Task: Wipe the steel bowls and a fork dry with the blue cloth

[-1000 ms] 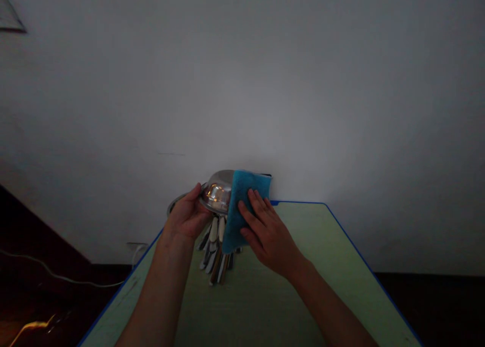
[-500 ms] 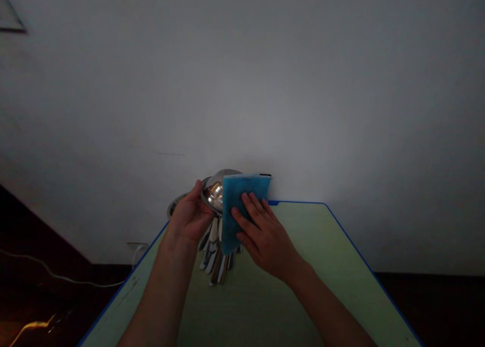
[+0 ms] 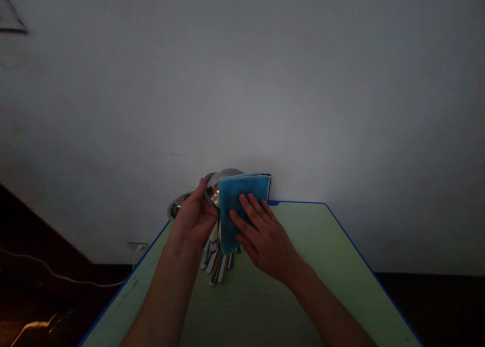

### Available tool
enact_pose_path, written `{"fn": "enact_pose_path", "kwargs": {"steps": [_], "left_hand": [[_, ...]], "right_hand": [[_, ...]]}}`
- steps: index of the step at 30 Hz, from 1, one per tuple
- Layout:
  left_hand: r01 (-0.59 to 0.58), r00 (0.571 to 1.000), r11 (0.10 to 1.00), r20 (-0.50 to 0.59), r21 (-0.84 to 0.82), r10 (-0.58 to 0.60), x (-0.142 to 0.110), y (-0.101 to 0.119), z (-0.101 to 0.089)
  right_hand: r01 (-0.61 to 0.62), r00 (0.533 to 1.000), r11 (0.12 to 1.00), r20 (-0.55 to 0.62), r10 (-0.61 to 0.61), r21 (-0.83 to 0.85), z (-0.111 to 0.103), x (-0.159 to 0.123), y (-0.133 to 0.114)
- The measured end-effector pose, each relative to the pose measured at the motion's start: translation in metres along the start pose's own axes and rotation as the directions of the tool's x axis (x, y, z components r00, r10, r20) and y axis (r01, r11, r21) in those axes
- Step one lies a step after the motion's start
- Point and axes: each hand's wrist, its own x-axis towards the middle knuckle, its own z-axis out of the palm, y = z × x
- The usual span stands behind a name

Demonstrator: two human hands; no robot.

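Observation:
My left hand (image 3: 197, 210) grips a shiny metal bowl (image 3: 212, 191) by its left rim, thumb on top and fingers underneath. The bowl is tilted, and much of it is hidden behind a folded blue cloth (image 3: 231, 226). Pressed flat over the cloth is my right hand (image 3: 261, 231), its fingers slightly spread, holding the cloth against the bowl. Below the bowl several pieces of cutlery (image 3: 217, 266) lie in a bunch, their handles toward me and their upper ends covered. Another metal bowl (image 3: 175, 205) sits just behind my left hand, partly hidden by it.
The light green table (image 3: 322, 266) has a blue edge and stands against a pale wall (image 3: 303, 94). A white cable (image 3: 76, 280) runs at the left near a wall socket (image 3: 137, 246). Dark floor shows on both sides.
My left hand and the bowl have shifted slightly right, showing more of the bowl behind. The cloth's left edge has moved a little left under my right hand.

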Motion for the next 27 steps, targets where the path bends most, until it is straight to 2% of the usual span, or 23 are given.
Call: {"fn": "enact_pose_path", "kwargs": {"steps": [6, 12, 16, 22, 27], "left_hand": [[-0.002, 0.999, 1.000, 0.042, 0.031, 0.001, -0.0023, -0.0020, 0.0019], [-0.004, 1.000, 1.000, 0.019, 0.031, 0.004, -0.0058, -0.0033, 0.0051], [0.022, 0.999, 0.999, 0.044, 0.045, -0.024, -0.0080, -0.0047, 0.0063], [0.013, 0.999, 0.994, 0.032, 0.112, -0.017, -0.0104, -0.0076, 0.0082], [-0.008, 0.998, 0.992, 0.067, 0.128, 0.000, -0.0098, -0.0100, 0.0071]], "right_hand": [[-0.003, 1.000, 1.000, -0.008, 0.003, -0.005, -0.0010, 0.0014, -0.0027], [-0.003, 1.000, 1.000, -0.012, 0.003, -0.013, -0.0021, 0.0026, -0.0034], [-0.002, 1.000, 1.000, -0.010, 0.002, -0.018, -0.0025, 0.0038, -0.0046], [-0.006, 1.000, 0.999, -0.014, 0.005, -0.032, -0.0029, 0.0054, -0.0057], [-0.020, 1.000, 0.999, -0.017, 0.019, -0.046, -0.0040, 0.0071, -0.0065]]}}
